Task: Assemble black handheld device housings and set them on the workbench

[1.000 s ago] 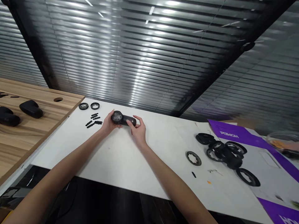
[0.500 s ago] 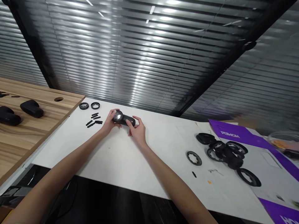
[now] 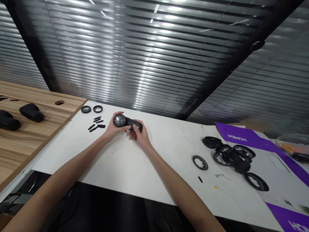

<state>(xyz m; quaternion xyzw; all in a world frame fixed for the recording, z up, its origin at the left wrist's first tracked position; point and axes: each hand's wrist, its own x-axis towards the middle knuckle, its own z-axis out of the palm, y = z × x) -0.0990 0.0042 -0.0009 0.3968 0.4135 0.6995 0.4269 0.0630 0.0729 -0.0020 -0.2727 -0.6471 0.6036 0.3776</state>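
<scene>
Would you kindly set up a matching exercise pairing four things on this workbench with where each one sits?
Things:
1. dark handheld device
2. two small black rings
3. pile of black rings
4. purple printed sheet

Places:
A. far right, partly under the ring pile
B. on the white sheet's far left corner, beside the wooden top
C. held between the left hand and right hand
D. right part of the white sheet, heaped together

Pairs: 1-C, 2-B, 3-D, 4-A
</scene>
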